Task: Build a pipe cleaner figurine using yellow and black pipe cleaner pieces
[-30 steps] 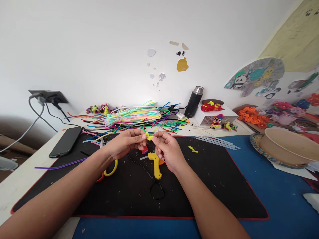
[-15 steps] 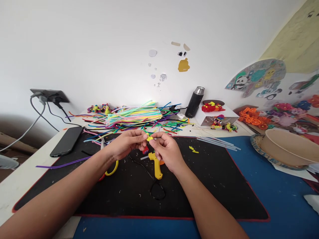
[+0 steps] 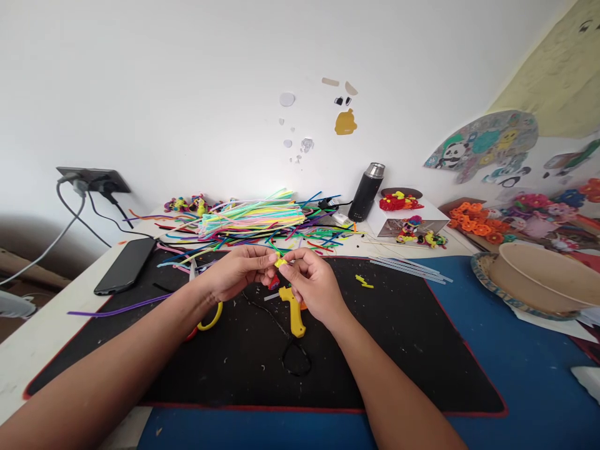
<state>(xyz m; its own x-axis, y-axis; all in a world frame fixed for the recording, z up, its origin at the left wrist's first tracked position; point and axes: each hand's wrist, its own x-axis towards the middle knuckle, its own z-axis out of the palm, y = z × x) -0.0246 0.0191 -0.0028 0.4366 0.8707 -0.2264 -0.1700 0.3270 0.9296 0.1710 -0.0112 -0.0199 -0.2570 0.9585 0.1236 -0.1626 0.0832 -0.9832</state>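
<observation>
My left hand (image 3: pixel 244 270) and my right hand (image 3: pixel 313 281) meet above the black mat (image 3: pixel 389 350). Between their fingertips they pinch a small yellow pipe cleaner piece (image 3: pixel 280 260), bent or coiled, its exact shape partly covered by the fingers. Below the hands lies a yellow glue gun (image 3: pixel 295 315) with its black cord looped on the mat. Scissors with red and yellow handles (image 3: pixel 210 317) rest under my left wrist, partly hidden. Short yellow pipe cleaner pieces (image 3: pixel 364 282) lie to the right of my right hand.
A heap of coloured pipe cleaners (image 3: pixel 253 219) spreads along the wall. Behind stands a black flask (image 3: pixel 367 192), with clear glue sticks (image 3: pixel 412 270) in front. A phone (image 3: pixel 125 267) lies left; a round bowl (image 3: pixel 544 275) sits right. Small figures (image 3: pixel 415 232) rest by a white box.
Both hands stay almost in place, still pinching the yellow piece. The fingers and the piece have shifted only slightly.
</observation>
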